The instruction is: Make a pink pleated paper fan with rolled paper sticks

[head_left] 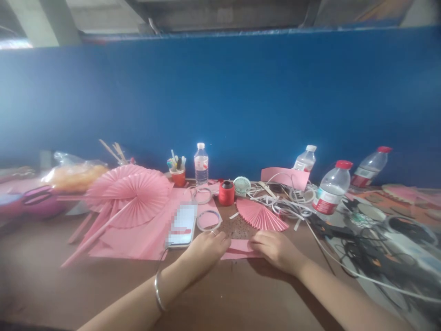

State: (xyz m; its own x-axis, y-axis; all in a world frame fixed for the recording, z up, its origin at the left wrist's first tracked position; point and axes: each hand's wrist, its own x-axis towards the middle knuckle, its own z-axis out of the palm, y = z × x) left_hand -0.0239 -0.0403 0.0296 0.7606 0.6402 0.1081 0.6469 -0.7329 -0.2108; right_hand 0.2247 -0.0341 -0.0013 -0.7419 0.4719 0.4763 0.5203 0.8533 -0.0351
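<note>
"What's nearest?"

"The bare counter [220,294], on the wearer's side of the fingers. Then the left hand [206,248] and right hand [277,250], one at either end of a pink paper [240,250]."

"Are the fingers apart?"

"No, each set is drawn together, clamped on its end of the paper. The undersides are hidden. The paper lies low against the counter between them, probably so that it can't slide or spring up."

"And past the fingers?"

"A phone [182,223] lies beyond the left ones, tilted towards the wearer's view, perhaps for easy glancing. A pleated fan [260,215] spreads just beyond the right ones; its folds seem to hold by themselves."

"Farther out?"

"A red spool [226,193] stands upright past the gap between the hands, likely so it won't roll. Round pink fans [141,197] overlap off to the left of the left fingers, maybe to save room. A bottle [201,165] stands behind the phone, near the blue wall [220,101]."
</note>
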